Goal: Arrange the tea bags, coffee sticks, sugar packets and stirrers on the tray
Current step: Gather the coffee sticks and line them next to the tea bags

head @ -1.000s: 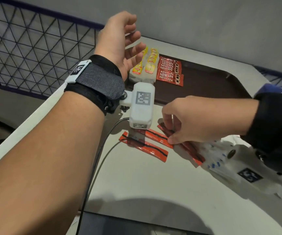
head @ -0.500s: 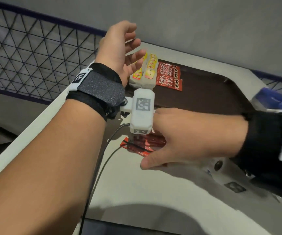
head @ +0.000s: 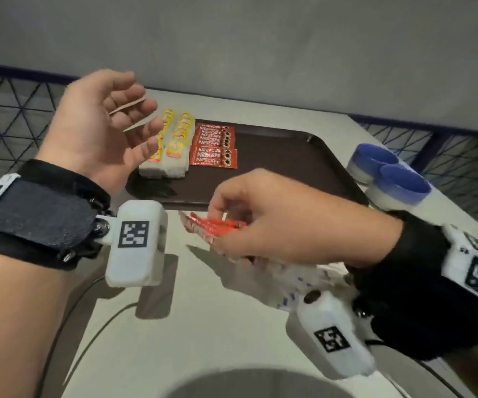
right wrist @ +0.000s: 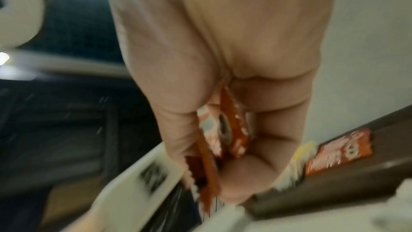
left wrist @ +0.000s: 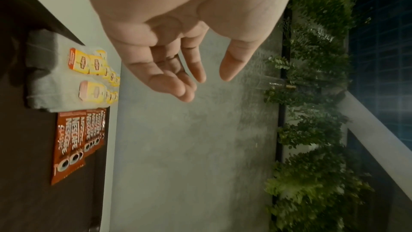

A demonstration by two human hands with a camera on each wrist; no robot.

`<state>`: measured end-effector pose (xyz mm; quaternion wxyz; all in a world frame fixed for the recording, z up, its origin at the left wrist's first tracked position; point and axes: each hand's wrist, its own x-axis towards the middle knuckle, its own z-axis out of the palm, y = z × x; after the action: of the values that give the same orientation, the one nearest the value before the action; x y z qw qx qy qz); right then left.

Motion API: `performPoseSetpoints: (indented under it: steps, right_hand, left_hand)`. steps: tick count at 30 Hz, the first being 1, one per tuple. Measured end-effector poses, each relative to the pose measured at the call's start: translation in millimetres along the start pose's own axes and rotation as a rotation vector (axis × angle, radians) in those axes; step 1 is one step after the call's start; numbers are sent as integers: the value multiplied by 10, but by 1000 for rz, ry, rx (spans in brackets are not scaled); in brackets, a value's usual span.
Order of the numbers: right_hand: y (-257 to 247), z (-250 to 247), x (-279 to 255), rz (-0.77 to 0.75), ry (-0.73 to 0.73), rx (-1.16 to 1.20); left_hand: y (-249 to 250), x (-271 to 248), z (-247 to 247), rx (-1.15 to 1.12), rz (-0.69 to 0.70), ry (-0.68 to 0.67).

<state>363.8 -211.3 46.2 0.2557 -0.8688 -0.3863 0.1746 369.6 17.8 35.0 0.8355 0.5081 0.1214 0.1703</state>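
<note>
My right hand (head: 232, 225) (right wrist: 223, 151) pinches several red coffee sticks (head: 217, 228) (right wrist: 225, 130) and holds them just above the white table, in front of the dark brown tray (head: 289, 168). On the tray's far left lie two rows of yellow-tagged tea bags (head: 171, 145) (left wrist: 93, 75) and a stack of red coffee sticks (head: 215, 145) (left wrist: 75, 140). My left hand (head: 128, 124) (left wrist: 196, 77) hovers open, palm up, over the tray's left end and holds nothing. White sugar packets (head: 298, 280) with blue print lie under my right wrist.
Two white cups with blue insides (head: 387, 170) stand right of the tray. A grey wall runs behind the table. A dark wire-mesh fence (head: 8, 110) lines the left side. A black cable (head: 88, 334) trails across the near table.
My right hand gathered the red coffee sticks off the table and lifted them toward the tray. The left hand stayed open and hovering.
</note>
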Motion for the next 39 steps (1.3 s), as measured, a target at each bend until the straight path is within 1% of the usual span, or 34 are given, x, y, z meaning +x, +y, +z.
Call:
performPoseSetpoints:
  steps: [3, 5, 6, 8, 9, 10, 12, 15, 19, 23, 26, 29, 32, 36, 39]
  right_hand:
    - [167, -293, 13, 30, 160, 592]
    - [255, -361, 66, 12, 223, 912]
    - [287, -370, 109, -6, 242, 1029]
    - [352, -352, 191, -23, 269, 1126]
    - [385, -335, 216, -27, 276, 1132]
    - [420, -328, 230, -29, 278, 1132]
    - [506, -341, 225, -28, 266, 1130]
    - [633, -371, 158, -8, 234, 1136]
    - [660, -307, 124, 24, 220, 1108]
    - [635, -253, 146, 29, 276, 1165]
    - [680, -285, 128, -14, 322, 1138]
    - [718, -279, 128, -74, 332, 1074]
    - [733, -248, 149, -124, 412, 1064]
    - [716, -229, 158, -165, 483, 1087]
    - [716, -220, 155, -158, 536, 1081]
  left_hand:
    - [-11, -71, 149, 107, 8, -97]
    - [-42, -134, 285, 176, 0, -191]
    - [-65, -165, 374, 204, -10, -253]
    - [-161, -213, 569, 260, -47, -383]
    - [-234, -220, 669, 300, -52, -423]
    - [-310, -215, 756, 339, -39, -426]
    - [-448, -170, 885, 347, -12, -356]
    - [-623, -174, 928, 180, -38, -294]
    - [-804, -325, 920, 70, -24, -226]
    - [-801, -386, 954, 3, 34, -139]
    - [-770, -407, 954, -17, 94, -90]
    - [-783, -425, 954, -47, 115, -99]
    - [-788, -402, 928, -51, 103, -114]
    - [-775, -403, 910, -9, 78, -209]
    - [-784, -413, 908, 11, 56, -244]
